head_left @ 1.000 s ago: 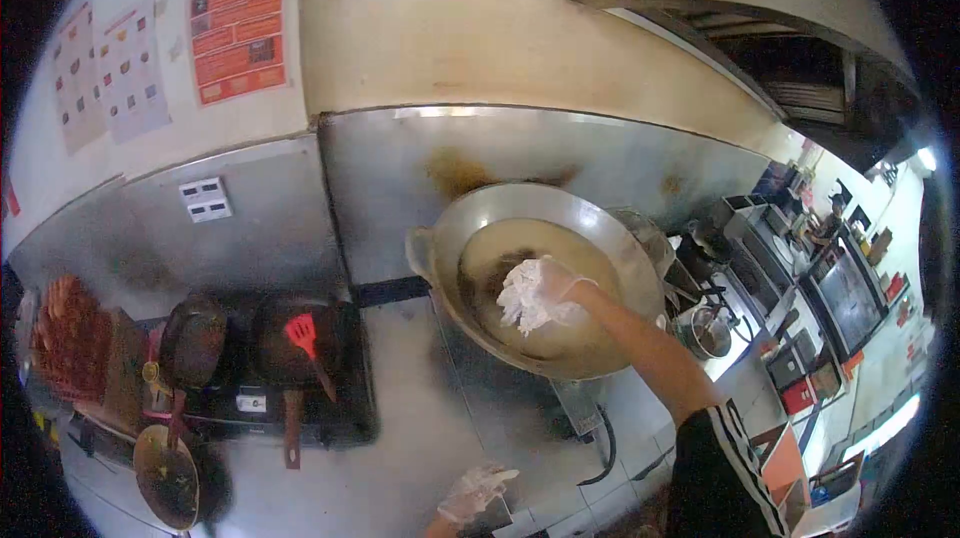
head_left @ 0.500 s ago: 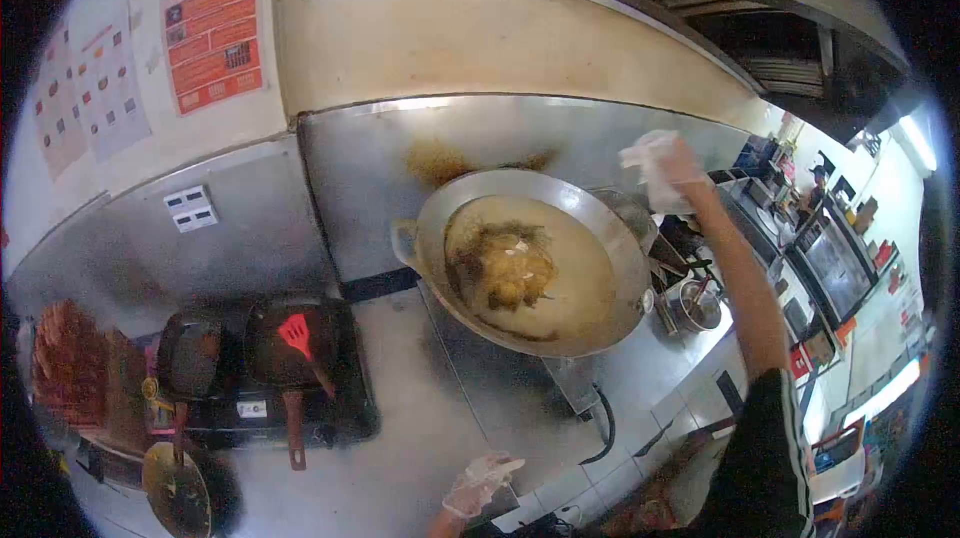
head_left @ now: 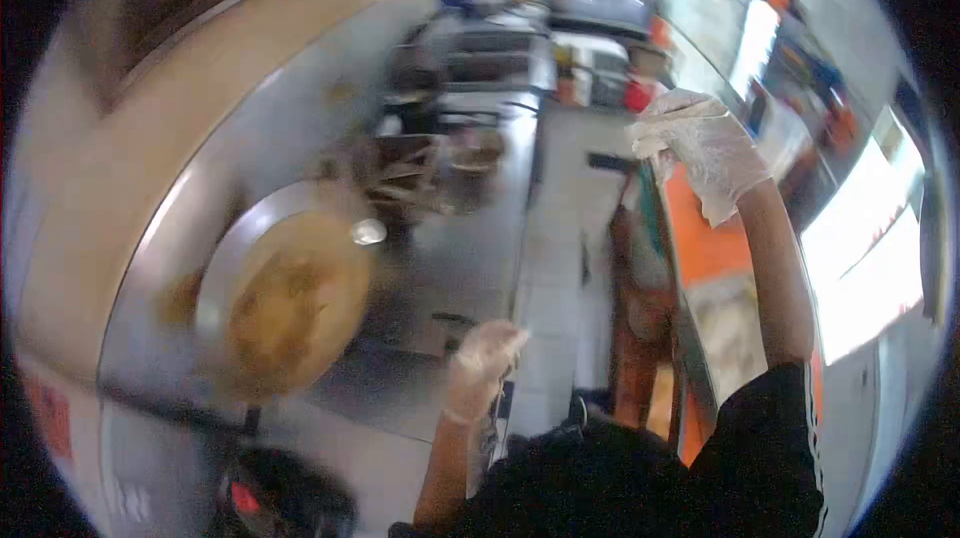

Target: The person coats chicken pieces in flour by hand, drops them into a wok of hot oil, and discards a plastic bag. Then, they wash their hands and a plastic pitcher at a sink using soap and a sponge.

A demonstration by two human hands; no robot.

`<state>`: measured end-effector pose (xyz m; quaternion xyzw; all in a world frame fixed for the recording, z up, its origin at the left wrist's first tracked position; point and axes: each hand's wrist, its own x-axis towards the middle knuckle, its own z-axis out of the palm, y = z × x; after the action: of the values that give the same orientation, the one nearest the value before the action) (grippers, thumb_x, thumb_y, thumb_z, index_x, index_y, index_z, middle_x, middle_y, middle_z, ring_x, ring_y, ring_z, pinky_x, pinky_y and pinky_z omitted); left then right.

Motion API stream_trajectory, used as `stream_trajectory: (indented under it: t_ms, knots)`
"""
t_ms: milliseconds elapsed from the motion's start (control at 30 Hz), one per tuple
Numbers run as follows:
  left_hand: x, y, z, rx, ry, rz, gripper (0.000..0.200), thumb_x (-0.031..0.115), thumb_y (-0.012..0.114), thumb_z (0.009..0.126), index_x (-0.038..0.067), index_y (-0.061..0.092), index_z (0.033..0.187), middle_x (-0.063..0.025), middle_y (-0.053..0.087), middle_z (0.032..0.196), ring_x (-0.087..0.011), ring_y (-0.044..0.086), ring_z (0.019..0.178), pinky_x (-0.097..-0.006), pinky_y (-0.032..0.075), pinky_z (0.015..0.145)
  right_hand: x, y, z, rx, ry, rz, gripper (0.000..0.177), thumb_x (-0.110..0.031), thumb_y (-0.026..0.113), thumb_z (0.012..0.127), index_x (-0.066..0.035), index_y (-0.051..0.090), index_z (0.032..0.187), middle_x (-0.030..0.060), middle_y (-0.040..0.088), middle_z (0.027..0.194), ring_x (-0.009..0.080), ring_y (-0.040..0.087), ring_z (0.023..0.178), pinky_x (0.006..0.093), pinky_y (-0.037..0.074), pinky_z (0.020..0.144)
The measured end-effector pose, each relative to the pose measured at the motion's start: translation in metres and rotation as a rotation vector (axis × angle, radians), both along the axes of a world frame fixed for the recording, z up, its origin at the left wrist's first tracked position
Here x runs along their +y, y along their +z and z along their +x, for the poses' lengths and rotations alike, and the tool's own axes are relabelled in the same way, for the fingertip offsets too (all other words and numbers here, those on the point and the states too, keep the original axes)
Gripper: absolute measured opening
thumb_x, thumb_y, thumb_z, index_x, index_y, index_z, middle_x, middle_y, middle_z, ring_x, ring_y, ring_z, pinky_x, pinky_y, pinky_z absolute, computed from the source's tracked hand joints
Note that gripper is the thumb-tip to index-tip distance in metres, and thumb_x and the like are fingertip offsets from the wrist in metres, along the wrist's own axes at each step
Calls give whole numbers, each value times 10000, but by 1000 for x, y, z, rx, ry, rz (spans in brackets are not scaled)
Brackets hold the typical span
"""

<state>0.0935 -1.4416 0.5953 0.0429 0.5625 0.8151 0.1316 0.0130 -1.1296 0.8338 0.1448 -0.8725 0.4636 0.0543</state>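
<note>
My right hand (head_left: 705,143), in a loose, wrinkled clear plastic glove, is raised at the upper right. Its fingers are curled closed around thin whitish material; whether this is a cloth or bunched glove plastic, I cannot make out. Lower and nearer the middle is my left hand (head_left: 480,373), also gloved, beside the counter edge. Motion smears its fingers, which seem bent; I see no object in them. To its left stands a large metal wok (head_left: 225,273) holding yellowish-brown oil (head_left: 335,308) with a darker browned mass (head_left: 280,318) in it. Neither hand touches the wok.
Pots and a rack (head_left: 410,178) crowd the steel counter (head_left: 490,238) beyond the wok. An orange panel (head_left: 705,223) stands on the right, behind my raised arm. A dark pan (head_left: 285,493) with a red utensil (head_left: 243,498) sits at the lower left. A tiled floor strip runs between.
My view has swung right, so the wok now appears at the left, blurred. My right hand has moved away from the wok side toward the orange panel. My left hand appears higher in view.
</note>
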Motion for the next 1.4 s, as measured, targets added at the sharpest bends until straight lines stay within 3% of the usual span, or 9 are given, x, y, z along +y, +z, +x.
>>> stream_trajectory:
  t_ms: [133, 200, 400, 500, 633, 767, 1167, 1233, 1400]
  knots:
    - [142, -7, -46, 134, -354, 38, 326, 123, 692, 874, -18, 577, 1143, -81, 635, 1051, -121, 603, 888, -236, 496, 797, 151, -61, 120, 351, -69, 948, 231, -145, 695, 792, -82, 727, 1012, 81, 682, 1085, 200, 629, 1007, 310, 515, 894]
    - [219, -9, -46, 125, -570, -38, 314, 100, 670, 883, -25, 568, 1153, -83, 626, 1082, -127, 599, 922, -252, 501, 808, 232, -143, 183, 10, -443, -266, 253, -209, 711, 795, -74, 727, 1009, 97, 678, 1096, 212, 635, 998, 331, 517, 876]
    - [440, -83, -27, 1449, -903, -260, 399, 179, 667, 881, -44, 589, 1202, -149, 614, 1181, -206, 625, 981, -282, 518, 812, 362, -344, 388, -75, -800, 565, 269, -197, 683, 793, -62, 699, 1026, 152, 685, 986, 314, 648, 918, 397, 520, 842]
    - [515, -88, 34, 452, -1324, -734, 587, 342, 697, 834, -51, 553, 1245, -202, 584, 1248, -285, 577, 1133, -325, 491, 908, 344, -452, 436, -542, -1192, 560, 292, -205, 672, 784, -50, 685, 1032, 165, 667, 1010, 322, 632, 953, 409, 508, 852]
    - [568, -200, 77, 1095, -1664, -1205, 711, 515, 542, 834, 7, 521, 1331, -314, 512, 1299, -407, 508, 1221, -430, 371, 1042, 293, -574, 434, -748, -1316, 618, 323, -215, 657, 772, -35, 667, 1040, 182, 644, 1042, 332, 612, 1001, 426, 491, 865]
    - [569, -325, 102, 1558, -1385, -932, 715, 407, 564, 824, 7, 428, 1401, -322, 522, 1280, -392, 519, 1215, -435, 395, 1022, 261, -536, 405, -798, -1337, 610, 302, -209, 637, 763, -32, 668, 1005, 183, 631, 1041, 330, 609, 994, 438, 494, 842]
    - [582, -263, 20, 1850, -1613, -562, 406, 198, 495, 955, 90, 511, 1346, -139, 674, 1045, -290, 662, 939, -371, 507, 858, 243, -429, 427, -334, -1559, -95, 218, -136, 640, 776, -31, 625, 967, 164, 650, 822, 364, 623, 802, 434, 494, 746]
    - [586, -211, 37, -321, -1577, -681, 367, 237, 512, 977, 106, 533, 1319, -56, 658, 1088, -189, 651, 935, -297, 524, 826, 251, -404, 420, -397, -1462, -158, 227, -188, 668, 792, -65, 646, 982, 171, 667, 875, 308, 644, 855, 392, 496, 759]
    - [585, -238, 44, -780, -1544, -367, 330, 212, 536, 974, 89, 558, 1280, -14, 625, 1135, -123, 615, 974, -259, 521, 834, 271, -425, 395, -421, -1231, -594, 355, -203, 680, 813, -72, 618, 1138, 142, 684, 865, 270, 657, 844, 370, 504, 763]
